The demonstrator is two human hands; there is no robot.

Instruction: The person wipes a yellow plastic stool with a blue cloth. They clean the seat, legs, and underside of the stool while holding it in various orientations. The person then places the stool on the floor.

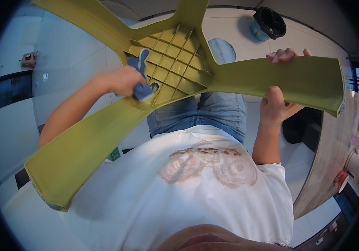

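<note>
An olive-green plastic stool [173, 67] is held before my body with the ribbed underside of its seat facing me and its legs splayed outward. My left hand [127, 81] grips a bunched blue cloth [142, 91] with a pale edge, against the left side of the ribbed underside, beside a small round hole. The hand and cloth are slightly blurred. On the right, my right hand [275, 100] holds one stool leg [308, 78], its thumb over the near edge and fingertips showing at the far edge. Another leg reaches down to the lower left.
Beyond my knees, a blue bin [259, 31] with a black liner stands on the tiled floor. To the right is a grey table [330, 150] with a red cup [341, 180] and other items near its far side. A green box [114, 154] lies below the lower-left leg.
</note>
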